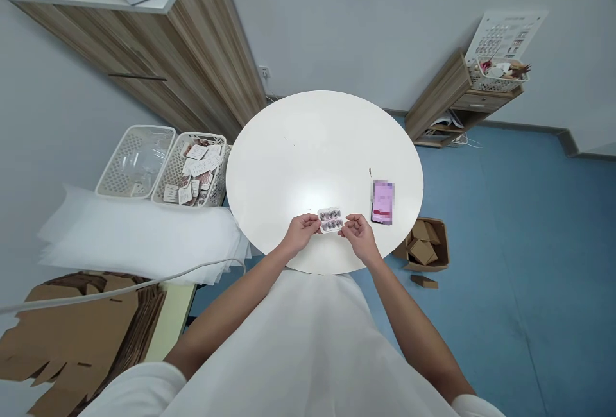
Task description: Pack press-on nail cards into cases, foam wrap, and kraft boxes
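Near the front edge of the round white table (312, 141), a small pack of press-on nails (330, 219) is held between both hands. The nails sit in two rows on a white backing and look dark and pinkish. My left hand (302, 231) pinches the pack's left edge with thumb and fingers. On the opposite side, my right hand (359, 236) grips the right edge, fingers curled. To the right of that hand lies a phone (383, 202) with a pink, blurred screen.
At left stand a basket of carded packs (195, 170) and a basket with clear plastic (137, 160). White foam sheets (139, 234), a cable (144, 283) and flattened cardboard boxes (72, 333) lie below them. On the floor at right is a carton of small boxes (426, 244).
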Motion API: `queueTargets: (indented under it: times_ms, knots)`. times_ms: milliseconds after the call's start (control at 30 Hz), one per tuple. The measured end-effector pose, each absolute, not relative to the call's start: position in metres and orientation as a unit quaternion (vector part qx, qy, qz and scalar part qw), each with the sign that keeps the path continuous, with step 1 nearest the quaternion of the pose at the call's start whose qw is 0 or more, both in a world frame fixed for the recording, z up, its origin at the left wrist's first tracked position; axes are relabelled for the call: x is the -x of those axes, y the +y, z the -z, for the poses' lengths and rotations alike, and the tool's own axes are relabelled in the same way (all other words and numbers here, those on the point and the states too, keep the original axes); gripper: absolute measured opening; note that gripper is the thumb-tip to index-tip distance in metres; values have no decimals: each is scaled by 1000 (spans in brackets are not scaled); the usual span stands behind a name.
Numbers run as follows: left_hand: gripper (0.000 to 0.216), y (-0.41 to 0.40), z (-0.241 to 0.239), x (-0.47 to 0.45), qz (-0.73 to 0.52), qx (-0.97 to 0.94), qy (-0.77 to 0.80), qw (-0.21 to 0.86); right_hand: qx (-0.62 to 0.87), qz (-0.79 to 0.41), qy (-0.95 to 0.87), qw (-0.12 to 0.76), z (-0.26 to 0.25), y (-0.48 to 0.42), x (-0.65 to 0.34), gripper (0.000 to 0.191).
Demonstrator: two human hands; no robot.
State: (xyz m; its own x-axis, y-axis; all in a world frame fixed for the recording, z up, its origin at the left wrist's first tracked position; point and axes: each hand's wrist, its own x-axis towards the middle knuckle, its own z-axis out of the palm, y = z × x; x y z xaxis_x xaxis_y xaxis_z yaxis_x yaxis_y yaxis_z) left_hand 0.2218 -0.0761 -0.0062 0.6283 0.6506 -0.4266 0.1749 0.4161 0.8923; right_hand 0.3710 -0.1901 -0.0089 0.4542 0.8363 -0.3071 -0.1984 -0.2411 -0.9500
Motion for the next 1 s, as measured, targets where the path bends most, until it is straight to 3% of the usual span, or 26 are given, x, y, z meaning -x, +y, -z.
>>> queueTargets:
  times_ms: [133,200,433,633,833,1000]
  knots:
    - [27,-69,8,-221,-146,-552,388,724,651,-462,-387,462,3,-197,-388,78]
    - [26,-68,7,-222,-140,-567,379,718,656,-450,-445,412,-2,-197,-397,85]
    - [32,-72,2,-230,-124,-589,365,710,666,-413,-499,369,-2,-195,-406,69]
    - [86,-74,-3,-225,-116,-659,321,670,651,-441,-470,401,4,-197,-412,69]
    - [69,-70,0,-223,-99,-744,296,590,644,-462,-470,389,10,-193,-413,71]
    - [66,-64,5,-218,-93,-761,302,567,638,-458,-474,397,14,-186,-410,71]
